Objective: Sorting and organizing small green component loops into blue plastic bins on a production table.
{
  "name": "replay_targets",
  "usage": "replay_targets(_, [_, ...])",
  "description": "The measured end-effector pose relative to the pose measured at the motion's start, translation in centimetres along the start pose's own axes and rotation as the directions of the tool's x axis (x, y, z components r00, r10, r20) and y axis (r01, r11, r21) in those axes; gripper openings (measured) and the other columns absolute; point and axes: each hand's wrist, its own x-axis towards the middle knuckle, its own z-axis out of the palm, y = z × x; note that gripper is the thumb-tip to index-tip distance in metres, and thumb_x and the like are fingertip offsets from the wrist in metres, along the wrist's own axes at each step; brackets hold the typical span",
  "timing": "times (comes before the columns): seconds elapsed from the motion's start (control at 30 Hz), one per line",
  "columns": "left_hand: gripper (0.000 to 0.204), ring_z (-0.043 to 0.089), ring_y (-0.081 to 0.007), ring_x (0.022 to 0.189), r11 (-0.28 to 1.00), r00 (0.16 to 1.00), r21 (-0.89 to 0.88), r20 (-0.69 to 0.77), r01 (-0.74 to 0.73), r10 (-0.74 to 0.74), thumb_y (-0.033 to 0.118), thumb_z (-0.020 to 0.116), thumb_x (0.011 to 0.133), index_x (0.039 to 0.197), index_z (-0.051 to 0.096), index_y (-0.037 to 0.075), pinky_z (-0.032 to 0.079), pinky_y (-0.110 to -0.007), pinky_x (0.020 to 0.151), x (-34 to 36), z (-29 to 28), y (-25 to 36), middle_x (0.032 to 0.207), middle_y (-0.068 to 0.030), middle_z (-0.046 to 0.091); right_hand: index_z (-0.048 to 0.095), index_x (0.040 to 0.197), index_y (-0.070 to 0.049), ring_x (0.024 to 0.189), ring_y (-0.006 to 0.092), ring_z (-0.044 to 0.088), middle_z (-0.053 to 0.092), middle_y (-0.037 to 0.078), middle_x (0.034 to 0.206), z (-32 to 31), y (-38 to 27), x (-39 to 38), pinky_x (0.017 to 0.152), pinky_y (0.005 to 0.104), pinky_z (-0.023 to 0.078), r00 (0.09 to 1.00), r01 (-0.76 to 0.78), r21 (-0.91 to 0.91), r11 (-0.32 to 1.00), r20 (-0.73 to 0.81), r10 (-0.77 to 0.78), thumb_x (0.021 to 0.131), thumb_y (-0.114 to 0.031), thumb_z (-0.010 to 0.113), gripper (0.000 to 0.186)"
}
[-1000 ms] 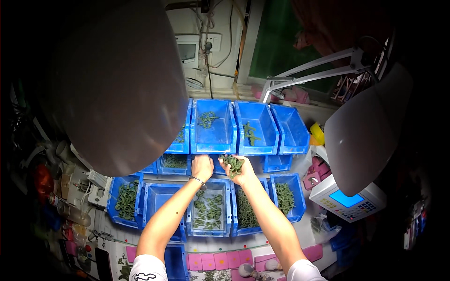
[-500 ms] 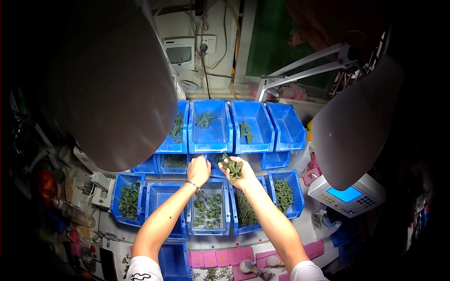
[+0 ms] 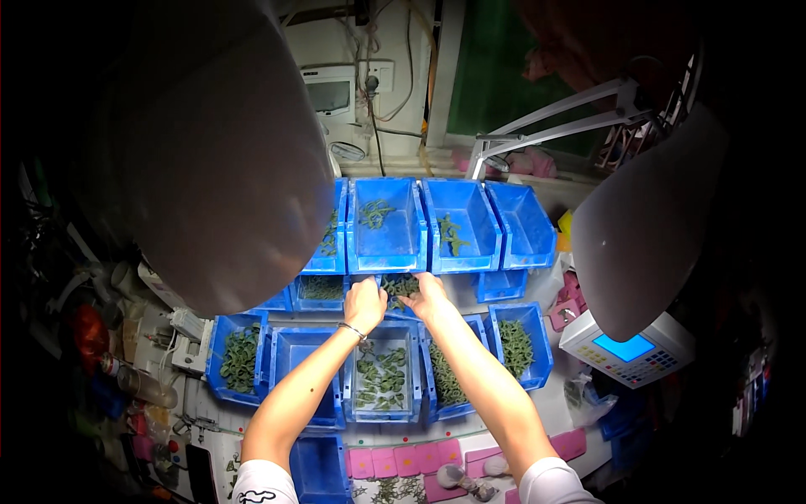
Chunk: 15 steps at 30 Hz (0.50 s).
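Note:
My left hand (image 3: 365, 306) is at the front of a middle-row blue bin, knuckles up and fingers curled closed, their tips hidden. Beside it my right hand (image 3: 426, 298) reaches into that bin, thumb and fingers curved around small green branched pieces (image 3: 400, 286); how many it grips is unclear. Above both hands stands an upper blue bin (image 3: 388, 235) with a few green pieces. Below them are a bin with leafy green pieces (image 3: 378, 378), a bin (image 3: 301, 351) under my left forearm and a fuller bin (image 3: 445, 370) partly behind my right forearm.
Two large grey lamp shades (image 3: 218, 151) (image 3: 625, 235) hang at either side. A white control unit (image 3: 621, 349) with a lit screen stands right; cluttered tools and bottles (image 3: 143, 382) lie left. Pink blocks (image 3: 403, 460) line the front, beside a lower blue bin (image 3: 315, 470).
My right hand has moved up and inward from before the bins into the middle-row bin, lowering its bunch of green pieces among the bin's contents. My left hand stays near the bin's front.

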Motion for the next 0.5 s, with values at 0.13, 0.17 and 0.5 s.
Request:
replay_targets(0.13, [0.022,0.064,-0.0285,0.055,1.0,1.0,0.025,0.016,-0.011,0.01,0.014,0.052,0.082,0.083,0.055,-0.008,0.053,-0.038,0.06,0.7,0.2,-0.5,0.06,-0.0209,0.06,0.053,0.11,-0.003,0.1,0.0301,0.052,0.055,0.014,0.108,0.0,-1.6,-3.2,0.085,0.043,0.041,0.995,0.085,-0.292,0.953,0.083,-0.063,0.077,-0.008,0.052,0.033])
replay_targets(0.17, [0.023,0.064,-0.032,0.06,1.0,0.999,-0.011,0.019,0.027,-0.026,0.016,0.053,0.081,0.077,0.057,-0.007,0.052,-0.04,0.064,0.8,-0.4,0.2,0.06,-0.0204,0.061,0.052,0.114,-0.002,0.099,0.029,0.053,0.055,0.014,0.111,-0.4,-1.9,-3.5,0.085,0.0402,0.042,0.983,0.162,-0.394,0.905,0.148,-0.112,0.077,-0.008,0.053,0.037])
replay_targets(0.5, [0.028,0.065,-0.0241,0.054,0.955,0.958,-0.11,0.111,0.275,-0.263,0.016,0.05,0.085,0.073,0.058,-0.008,0.053,-0.033,0.063,0.6,-2.0,1.2,0.056,-0.016,0.061,0.037,0.121,0.007,0.084,0.0353,0.059,0.054,0.021,0.096,-6.8,3.3,-18.0,0.063,0.0442,0.051,0.828,0.333,-0.891,-0.309,0.433,-0.356,0.077,-0.041,0.063,0.071])
